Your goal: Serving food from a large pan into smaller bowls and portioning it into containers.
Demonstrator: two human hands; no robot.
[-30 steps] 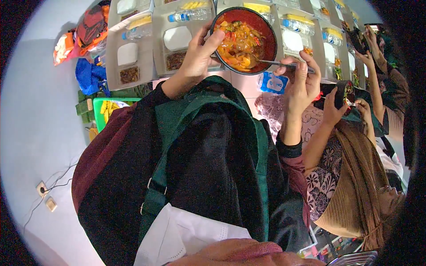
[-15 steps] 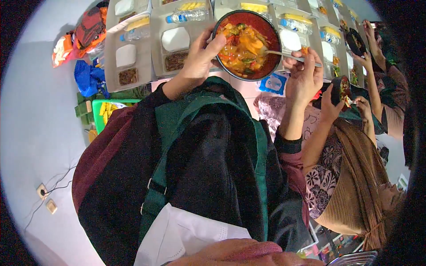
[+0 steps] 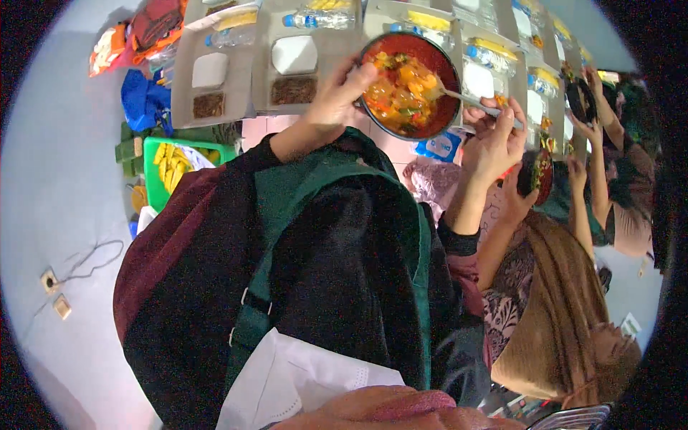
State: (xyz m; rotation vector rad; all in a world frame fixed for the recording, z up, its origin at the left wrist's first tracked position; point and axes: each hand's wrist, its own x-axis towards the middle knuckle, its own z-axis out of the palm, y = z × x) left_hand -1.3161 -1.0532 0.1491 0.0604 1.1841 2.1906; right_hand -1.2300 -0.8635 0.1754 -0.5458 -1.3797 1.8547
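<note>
My left hand (image 3: pixel 337 97) grips the left rim of a round bowl (image 3: pixel 443 66), black outside and reddish brown inside. The bowl is tilted a little and holds a chunky orange-yellow vegetable dish in sauce (image 3: pixel 401 100), with red and green bits. From the right, my right hand (image 3: pixel 498 140) pinches the handle of a metal spoon (image 3: pixel 469 99); its head is sunk in the food. Just beyond the bowl lie open boxes (image 3: pixel 244 68) with white wrapped blocks (image 3: pixel 294 55), trays of dark brown food (image 3: pixel 293 91), water bottles (image 3: pixel 318 19) and yellow fruit.
At my right, a person in a brown head covering (image 3: pixel 552 287) holds another dark bowl (image 3: pixel 545 175); a further person holds a black bowl (image 3: pixel 580 100). A green crate of bananas (image 3: pixel 172 166) stands at my left, near a blue bag (image 3: pixel 140 100). A blue-and-white packet (image 3: pixel 437 147) lies below the boxes.
In the picture, the bowl, spoon and both my hands sit slightly lower and further right. The whole view has shifted, showing more of the banana crate. The neighbour's bowl has moved left and down.
</note>
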